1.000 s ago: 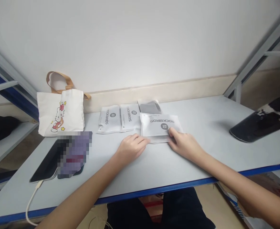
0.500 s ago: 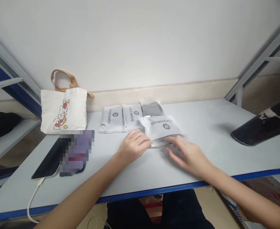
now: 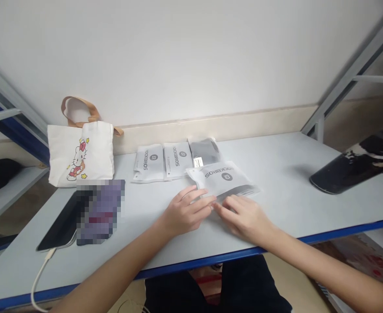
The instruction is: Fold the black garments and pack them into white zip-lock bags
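Observation:
A frosted plastic pouch [image 3: 222,177] with ROCKBROS printed on it and something dark inside lies in front of me on the desk. My left hand [image 3: 188,208] is closed at its near left corner, the fingertips over the edge. Close beside those fingertips, my right hand [image 3: 241,217] pinches along the near edge with its fingers curled. My fingers hide that corner of the pouch. Behind lie two similar pouches, a left pouch [image 3: 149,163] and a middle pouch [image 3: 178,160], and a third pouch [image 3: 206,150] with dark contents and a small white label.
At the left a white tote bag [image 3: 96,152] leans on the wall. A phone [image 3: 62,221] with a white cable [image 3: 39,278] lies before it, beside a blurred purple item [image 3: 103,213]. A dark cylindrical object [image 3: 341,174] stands at the right on the desk [image 3: 282,182].
My right hand has moved left and nearer to me, its fingers now curled beside my left fingertips. The near pouch has shifted slightly, uncovering the label behind it. The view has turned a little.

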Motion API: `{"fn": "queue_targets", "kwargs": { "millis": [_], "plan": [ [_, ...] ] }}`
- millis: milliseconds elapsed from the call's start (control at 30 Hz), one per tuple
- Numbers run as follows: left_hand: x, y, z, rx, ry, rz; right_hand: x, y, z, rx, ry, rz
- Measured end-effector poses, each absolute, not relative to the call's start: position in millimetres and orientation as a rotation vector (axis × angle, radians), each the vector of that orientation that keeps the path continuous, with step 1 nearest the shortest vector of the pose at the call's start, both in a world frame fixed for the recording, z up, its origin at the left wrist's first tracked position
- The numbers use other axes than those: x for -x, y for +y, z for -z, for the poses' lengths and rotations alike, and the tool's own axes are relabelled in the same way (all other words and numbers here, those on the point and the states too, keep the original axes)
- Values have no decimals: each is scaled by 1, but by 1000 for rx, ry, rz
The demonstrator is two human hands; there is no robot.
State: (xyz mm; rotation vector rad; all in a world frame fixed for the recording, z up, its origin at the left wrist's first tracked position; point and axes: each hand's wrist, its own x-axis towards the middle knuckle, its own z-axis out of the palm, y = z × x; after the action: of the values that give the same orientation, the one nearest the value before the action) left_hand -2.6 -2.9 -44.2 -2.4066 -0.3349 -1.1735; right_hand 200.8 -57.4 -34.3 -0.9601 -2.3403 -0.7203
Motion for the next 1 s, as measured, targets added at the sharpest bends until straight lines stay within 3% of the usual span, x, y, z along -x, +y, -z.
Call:
{"fn": "queue_targets", "kwargs": {
  "millis": [367, 567, 867, 1000],
  "plan": [
    [-3, -5, 39, 2289, -358, 1341, -279, -55, 29, 1207, -2352, 830],
    [2, -8, 27, 2270, -488, 1414, -324, -50, 34, 1541, -2267, 784],
    [11, 0, 34, 2516, -749, 1763, -296, -47, 28, 1506, -2068, -211],
    [11, -3, 33, 2459, -957, 1880, -272, -40, 19, 1342, -2038, -432]
  ]
}}
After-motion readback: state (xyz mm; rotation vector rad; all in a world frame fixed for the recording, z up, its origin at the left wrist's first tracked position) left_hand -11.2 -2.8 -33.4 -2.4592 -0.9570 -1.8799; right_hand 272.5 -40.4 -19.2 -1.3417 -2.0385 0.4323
